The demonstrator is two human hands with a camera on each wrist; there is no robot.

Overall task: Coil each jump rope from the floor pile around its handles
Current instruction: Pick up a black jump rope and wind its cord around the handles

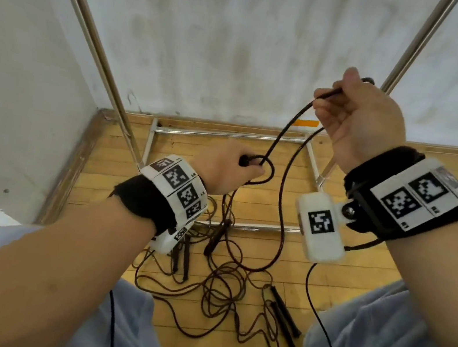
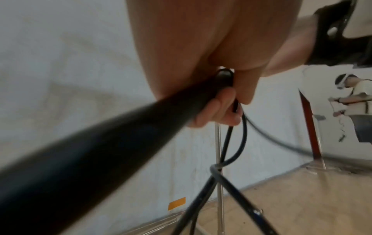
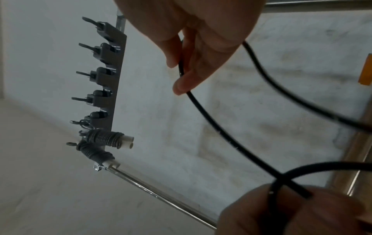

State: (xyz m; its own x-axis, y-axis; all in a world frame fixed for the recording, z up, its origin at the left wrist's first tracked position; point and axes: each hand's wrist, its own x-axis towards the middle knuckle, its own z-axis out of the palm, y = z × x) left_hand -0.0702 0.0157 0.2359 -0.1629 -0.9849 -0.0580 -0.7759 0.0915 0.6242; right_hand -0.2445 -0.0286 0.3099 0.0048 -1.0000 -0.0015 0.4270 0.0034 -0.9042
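Observation:
My left hand grips the black handle of a jump rope, fingers curled round its top end. One loop of the black cord lies round that end. My right hand is raised higher and to the right, pinching the same cord between thumb and fingers. From there the cord runs down to the left hand, and another strand hangs to the tangled rope pile on the wooden floor. Loose black handles lie in that pile.
A metal frame with slanted poles stands on the floor before a white sheet. A grey hook rack on one pole carries two coiled grey ropes with white handles. Another person stands far off. My knees flank the pile.

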